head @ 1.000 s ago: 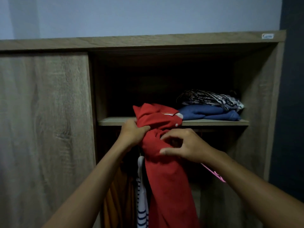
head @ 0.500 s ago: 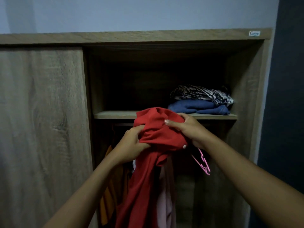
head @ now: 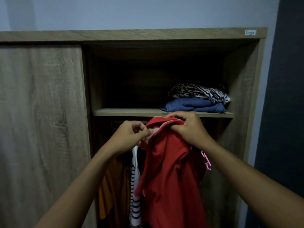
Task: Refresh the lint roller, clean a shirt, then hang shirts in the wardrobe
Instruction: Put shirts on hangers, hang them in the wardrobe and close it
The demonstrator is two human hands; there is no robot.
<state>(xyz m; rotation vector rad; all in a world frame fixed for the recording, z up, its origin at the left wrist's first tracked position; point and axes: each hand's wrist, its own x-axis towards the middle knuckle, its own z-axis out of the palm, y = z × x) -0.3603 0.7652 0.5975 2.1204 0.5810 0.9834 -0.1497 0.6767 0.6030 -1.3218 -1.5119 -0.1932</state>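
A red shirt hangs in front of the open wardrobe, just under the shelf. My right hand grips its collar at the top. My left hand pinches a pale edge of the shirt at its left shoulder. A pink hanger pokes out beside the shirt on the right, below my right wrist; its hook is hidden. The rail is too dark to make out.
On the shelf lie a folded blue garment and a patterned one on top. An orange garment and a striped shirt hang at the left. The sliding door covers the wardrobe's left half.
The bunched red shirt has been spread out and raised toward the shelf. My right hand moved to the collar top, and my left hand shifted to the shoulder edge.
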